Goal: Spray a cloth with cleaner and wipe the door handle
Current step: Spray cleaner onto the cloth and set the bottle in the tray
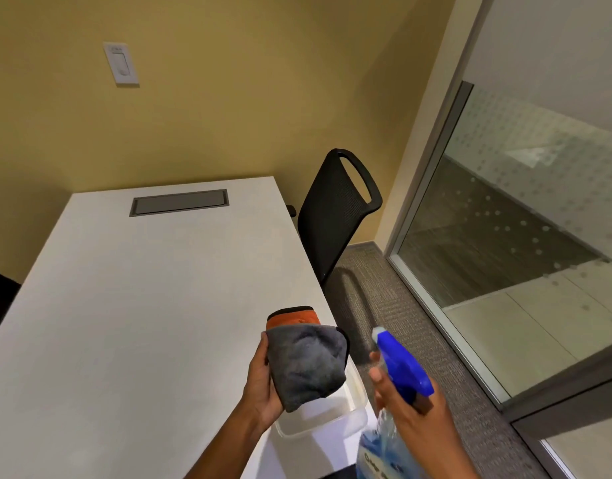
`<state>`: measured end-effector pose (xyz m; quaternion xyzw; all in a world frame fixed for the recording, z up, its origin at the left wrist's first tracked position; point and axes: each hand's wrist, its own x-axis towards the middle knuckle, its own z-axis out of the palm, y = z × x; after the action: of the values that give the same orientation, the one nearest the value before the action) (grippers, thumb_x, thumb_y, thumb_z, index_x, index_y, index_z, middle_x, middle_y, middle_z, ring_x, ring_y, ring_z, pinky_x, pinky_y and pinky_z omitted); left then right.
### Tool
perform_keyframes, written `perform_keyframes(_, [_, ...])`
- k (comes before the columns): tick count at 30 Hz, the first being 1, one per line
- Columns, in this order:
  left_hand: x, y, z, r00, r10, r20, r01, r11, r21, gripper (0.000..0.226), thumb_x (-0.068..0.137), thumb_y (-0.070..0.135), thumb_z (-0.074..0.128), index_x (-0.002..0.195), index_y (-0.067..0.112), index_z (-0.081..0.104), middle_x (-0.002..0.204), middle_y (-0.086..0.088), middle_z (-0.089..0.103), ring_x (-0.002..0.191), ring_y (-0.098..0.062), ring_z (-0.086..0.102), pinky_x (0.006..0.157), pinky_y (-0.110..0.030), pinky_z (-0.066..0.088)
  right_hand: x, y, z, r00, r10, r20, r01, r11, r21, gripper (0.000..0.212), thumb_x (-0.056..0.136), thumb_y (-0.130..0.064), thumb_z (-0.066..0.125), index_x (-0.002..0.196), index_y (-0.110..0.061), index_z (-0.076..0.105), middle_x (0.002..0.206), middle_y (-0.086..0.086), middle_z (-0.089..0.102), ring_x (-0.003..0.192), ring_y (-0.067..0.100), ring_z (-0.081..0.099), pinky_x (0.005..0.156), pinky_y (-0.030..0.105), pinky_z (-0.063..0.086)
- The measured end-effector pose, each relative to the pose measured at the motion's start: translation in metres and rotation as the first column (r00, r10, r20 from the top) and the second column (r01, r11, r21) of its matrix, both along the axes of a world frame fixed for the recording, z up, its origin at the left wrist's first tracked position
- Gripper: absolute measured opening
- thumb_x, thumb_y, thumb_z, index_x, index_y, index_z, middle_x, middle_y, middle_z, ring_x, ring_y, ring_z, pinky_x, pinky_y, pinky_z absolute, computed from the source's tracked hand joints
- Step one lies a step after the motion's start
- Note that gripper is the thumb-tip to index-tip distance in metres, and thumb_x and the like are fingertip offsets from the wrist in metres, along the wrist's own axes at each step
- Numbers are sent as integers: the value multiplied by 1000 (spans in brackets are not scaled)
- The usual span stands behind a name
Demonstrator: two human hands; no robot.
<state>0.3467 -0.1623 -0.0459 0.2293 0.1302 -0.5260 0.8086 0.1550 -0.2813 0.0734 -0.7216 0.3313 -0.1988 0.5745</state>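
Observation:
My left hand (261,382) holds a folded cloth (306,361), grey on the side facing me with an orange, black-edged layer behind it, raised above the table's right edge. My right hand (411,406) grips a spray bottle (384,447) of blue cleaner by its neck. The bottle's blue trigger head (399,364) has a white nozzle that points toward the cloth from the right, a short gap away. My fingers sit at the trigger. No door handle is in view.
A white table (135,305) with a grey cable hatch (179,202) fills the left. A clear plastic tub (335,420) sits at its near right corner under the cloth. A black mesh chair (335,209) stands beyond. A glass wall (505,219) runs along the right, above the carpet.

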Motion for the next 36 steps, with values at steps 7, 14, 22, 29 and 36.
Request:
perform_keyframes(7, [16, 23, 5, 998, 63, 22, -64, 998, 24, 66, 96, 61, 37, 134, 10, 53, 117, -21, 71, 100, -41, 71, 82, -53, 60, 38, -8, 8, 991, -4, 134, 10, 999, -41, 67, 54, -82, 65, 106, -40, 66, 81, -12, 74, 74, 2, 68, 64, 15, 54])
perform_keyframes(14, [31, 44, 12, 992, 125, 29, -127, 986, 105, 67, 95, 61, 39, 139, 12, 51, 122, -18, 69, 103, -39, 70, 109, -51, 37, 72, -17, -16, 978, -38, 203, 52, 997, -60, 74, 55, -87, 59, 109, -37, 62, 83, -14, 71, 80, 0, 69, 64, 14, 52])
perform_keyframes(22, [38, 66, 10, 985, 167, 31, -170, 979, 110, 65, 95, 60, 40, 138, 13, 52, 121, -17, 70, 102, -39, 70, 91, -55, 51, 102, -18, -75, 976, -99, 193, 92, 995, 45, 35, 79, -42, 68, 110, -31, 59, 115, 6, 69, 97, 18, 68, 73, 19, 53])
perform_keyframes(29, [44, 84, 6, 983, 184, 9, -184, 973, 138, 66, 95, 59, 42, 142, 13, 49, 137, -15, 58, 114, -38, 60, 90, -54, 50, 111, -16, -108, 980, -158, 117, 152, 987, 58, 107, 49, -87, 61, 127, -14, 55, 114, 8, 65, 103, 25, 65, 74, 17, 54])
perform_keyframes(36, [51, 96, 3, 985, 175, -11, -171, 974, 148, 67, 94, 60, 42, 142, 13, 48, 142, -17, 55, 115, -39, 59, 88, -54, 53, 117, -7, -129, 980, -182, 77, 178, 982, 59, 92, 45, -91, 59, 115, -32, 51, 111, -5, 63, 95, 6, 61, 73, 17, 48])
